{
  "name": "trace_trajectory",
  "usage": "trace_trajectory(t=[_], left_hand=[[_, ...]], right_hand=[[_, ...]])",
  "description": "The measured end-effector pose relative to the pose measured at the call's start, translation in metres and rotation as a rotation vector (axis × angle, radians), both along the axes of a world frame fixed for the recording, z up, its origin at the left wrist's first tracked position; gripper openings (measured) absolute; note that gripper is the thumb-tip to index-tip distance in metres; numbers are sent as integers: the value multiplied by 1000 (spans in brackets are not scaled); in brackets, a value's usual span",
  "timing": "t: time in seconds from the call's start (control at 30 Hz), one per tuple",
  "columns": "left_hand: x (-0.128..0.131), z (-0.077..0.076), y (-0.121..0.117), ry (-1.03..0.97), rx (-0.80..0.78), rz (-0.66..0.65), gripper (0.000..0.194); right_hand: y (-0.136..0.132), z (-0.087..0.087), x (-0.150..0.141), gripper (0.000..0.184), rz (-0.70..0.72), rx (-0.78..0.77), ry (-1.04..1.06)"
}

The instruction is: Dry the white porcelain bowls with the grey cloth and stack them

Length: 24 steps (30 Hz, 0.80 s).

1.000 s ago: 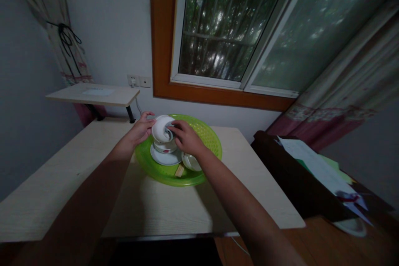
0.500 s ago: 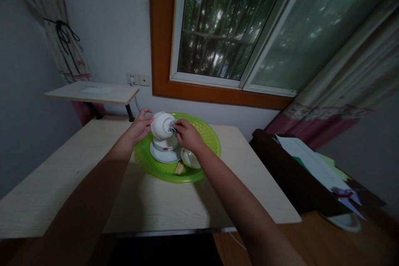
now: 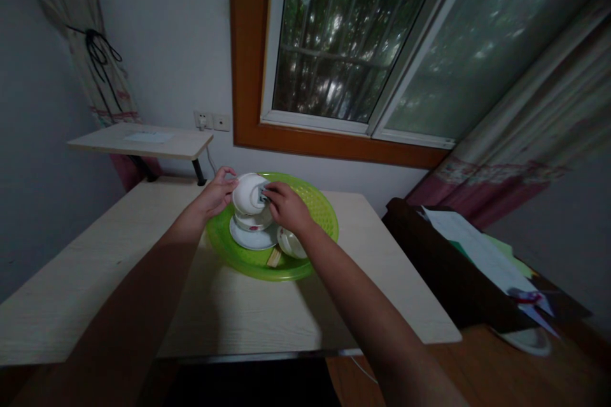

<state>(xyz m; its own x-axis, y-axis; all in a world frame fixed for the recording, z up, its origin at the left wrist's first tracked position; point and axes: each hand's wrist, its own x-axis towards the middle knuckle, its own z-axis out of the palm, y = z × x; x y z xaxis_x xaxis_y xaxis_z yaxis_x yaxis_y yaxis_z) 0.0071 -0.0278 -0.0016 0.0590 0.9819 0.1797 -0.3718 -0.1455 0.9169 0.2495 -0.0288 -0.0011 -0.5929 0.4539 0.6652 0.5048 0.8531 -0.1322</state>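
Left hand (image 3: 218, 194) grasps the round, glossy white bowl (image 3: 245, 193) at its 9 o'clock edge, fingers on the side. Right hand (image 3: 287, 205) has its fingers pinched on a small grey cloth-like piece (image 3: 262, 193), against the bowl's base at 3 o'clock. Bowl is tilted, base toward the right hand; likely so the cloth can reach it while the left steadies.

Held bowl sits at 10–11 o'clock over the round green plastic tray (image 3: 270, 276), right above a white bowl with a red motif (image 3: 248, 223); can't tell if they touch. That one stands on a flat white plate (image 3: 252, 243), probably stacked to save room. Tilted white bowl (image 3: 290, 244) at 4 o'clock, pale wooden piece (image 3: 273, 259) at 6. Tray's on the pale wood counter (image 3: 267, 321), presumably keeping dishes together.
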Motion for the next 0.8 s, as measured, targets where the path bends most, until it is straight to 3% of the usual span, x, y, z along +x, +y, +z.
trace_trajectory(t=[0.13, 0.3, 0.43, 0.6, 0.8], left_hand=[[0, 0, 0, 6, -5, 19, 50], [2, 0, 0, 22, -10, 4, 48], [2, -1, 0, 16, -11, -27, 45], [1, -2, 3, -26, -39, 26, 44], [4, -1, 4, -17, -51, 40, 44]], right_hand=[[-1, 0, 1, 29, 34, -22, -75], [-9, 3, -1, 36, 184, 34, -107], [-6, 4, -1, 41, 98, 28, -25], [1, 0, 4, 27, -35, -49, 14], [-5, 1, 0, 30, 171, -52, -67]])
